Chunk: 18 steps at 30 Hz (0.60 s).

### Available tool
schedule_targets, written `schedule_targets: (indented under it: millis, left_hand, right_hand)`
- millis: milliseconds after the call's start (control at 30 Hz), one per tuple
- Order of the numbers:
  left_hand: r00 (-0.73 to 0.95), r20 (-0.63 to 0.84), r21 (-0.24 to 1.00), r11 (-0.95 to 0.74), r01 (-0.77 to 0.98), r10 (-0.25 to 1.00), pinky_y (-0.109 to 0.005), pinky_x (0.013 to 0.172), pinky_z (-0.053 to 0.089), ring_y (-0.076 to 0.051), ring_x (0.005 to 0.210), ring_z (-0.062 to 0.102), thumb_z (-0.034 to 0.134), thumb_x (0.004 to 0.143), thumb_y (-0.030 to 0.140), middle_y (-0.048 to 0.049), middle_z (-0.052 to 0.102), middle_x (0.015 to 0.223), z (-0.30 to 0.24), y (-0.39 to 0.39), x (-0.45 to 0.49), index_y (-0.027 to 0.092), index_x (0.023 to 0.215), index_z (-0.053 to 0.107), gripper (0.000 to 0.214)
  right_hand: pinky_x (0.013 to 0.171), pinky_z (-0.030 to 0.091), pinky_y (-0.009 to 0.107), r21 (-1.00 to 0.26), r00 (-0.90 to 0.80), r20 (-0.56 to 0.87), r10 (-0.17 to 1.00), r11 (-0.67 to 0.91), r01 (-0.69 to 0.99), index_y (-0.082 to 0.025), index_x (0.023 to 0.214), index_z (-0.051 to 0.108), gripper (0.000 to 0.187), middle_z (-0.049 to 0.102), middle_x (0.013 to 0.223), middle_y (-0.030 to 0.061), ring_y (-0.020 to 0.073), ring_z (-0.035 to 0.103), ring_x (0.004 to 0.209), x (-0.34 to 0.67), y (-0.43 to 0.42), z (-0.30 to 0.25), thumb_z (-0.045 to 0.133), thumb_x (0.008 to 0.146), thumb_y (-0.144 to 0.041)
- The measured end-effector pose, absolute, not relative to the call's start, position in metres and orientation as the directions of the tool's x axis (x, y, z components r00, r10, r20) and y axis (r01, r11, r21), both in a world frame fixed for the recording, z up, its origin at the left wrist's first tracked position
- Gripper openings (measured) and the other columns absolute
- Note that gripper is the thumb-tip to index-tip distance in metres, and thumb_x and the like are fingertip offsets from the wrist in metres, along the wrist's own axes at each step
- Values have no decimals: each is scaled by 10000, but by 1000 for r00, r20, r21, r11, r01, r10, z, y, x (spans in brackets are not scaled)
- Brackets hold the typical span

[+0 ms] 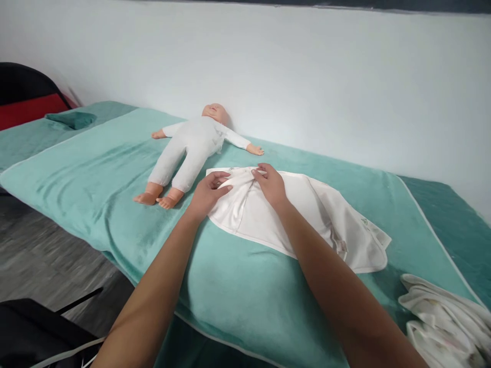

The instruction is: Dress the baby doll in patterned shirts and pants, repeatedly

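A white baby swaddle cloth [307,214] lies spread on the teal blanket [95,179] in the middle of the bed. My left hand [209,191] pinches a fold at the cloth's near-left edge. My right hand [270,181] grips the cloth's top edge just beside it, fingers curled into the fabric. A baby doll [192,148] in a white suit lies on its back to the left of the cloth, head toward the wall, arms spread.
A pile of white cloths [445,317] sits at the bed's right front corner. A folded teal towel [71,119] lies at the far left. A white wall [307,76] runs behind the bed. Dark floor [42,255] and a black object [34,332] lie at lower left.
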State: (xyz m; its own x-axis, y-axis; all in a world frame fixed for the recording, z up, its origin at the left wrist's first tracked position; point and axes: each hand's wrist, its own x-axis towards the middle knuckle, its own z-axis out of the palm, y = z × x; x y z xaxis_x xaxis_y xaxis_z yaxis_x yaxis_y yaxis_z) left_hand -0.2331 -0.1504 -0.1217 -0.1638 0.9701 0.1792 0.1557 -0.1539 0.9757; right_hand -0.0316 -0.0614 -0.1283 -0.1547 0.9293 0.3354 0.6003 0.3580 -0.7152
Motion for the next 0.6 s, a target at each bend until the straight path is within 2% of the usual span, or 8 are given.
schedule_targets:
  millis: [100, 233, 367, 467, 600]
  left_hand:
    - [-79, 105, 989, -113, -98, 991, -321, 823, 537, -192, 893, 690, 847, 674, 386, -51, 747, 1027, -120, -152, -235, 208, 1100, 664, 496]
    - [-48, 54, 976, -63, -207, 997, -354, 815, 564, -216, 898, 714, 884, 624, 381, -76, 765, 1069, -116, -153, -237, 204, 1120, 644, 579]
    - [-90, 37, 975, -56, -214, 995, -349, 757, 568, -210, 828, 718, 873, 628, 366, -73, 770, 1048, -117, -151, -239, 198, 1125, 638, 575]
    - [-155, 56, 980, -84, -182, 986, -333, 736, 555, -196, 797, 710, 842, 647, 332, -61, 765, 1015, -122, -148, -240, 193, 1107, 639, 521]
    - [-288, 161, 985, -170, -7, 944, -353, 891, 544, -229, 1023, 710, 734, 709, 266, -82, 764, 1078, -129, -145, -239, 185, 1036, 633, 351]
  right_hand:
    - [881, 528, 355, -713, -221, 310, 925, 380, 589, -231, 1195, 661, 337, 687, 1180, 52, 183, 640, 830, -29, -58, -130, 633, 903, -397]
    - [874, 507, 346, -703, -252, 343, 905, 425, 571, -219, 1002, 670, 145, 681, 1097, 50, 190, 619, 850, -27, -59, -131, 591, 902, -290]
    - [883, 489, 340, -676, -194, 451, 871, 476, 563, -212, 995, 626, 122, 650, 1104, 77, 209, 614, 912, -31, -55, -129, 535, 938, -270]
    - [906, 482, 347, -623, -211, 518, 829, 535, 571, -207, 1000, 609, 130, 629, 1121, 93, 215, 613, 938, -36, -50, -127, 497, 959, -259]
    - [921, 490, 376, -627, -201, 506, 839, 518, 582, -209, 1007, 609, 168, 614, 1145, 101, 221, 617, 940, -39, -42, -127, 449, 960, -226]
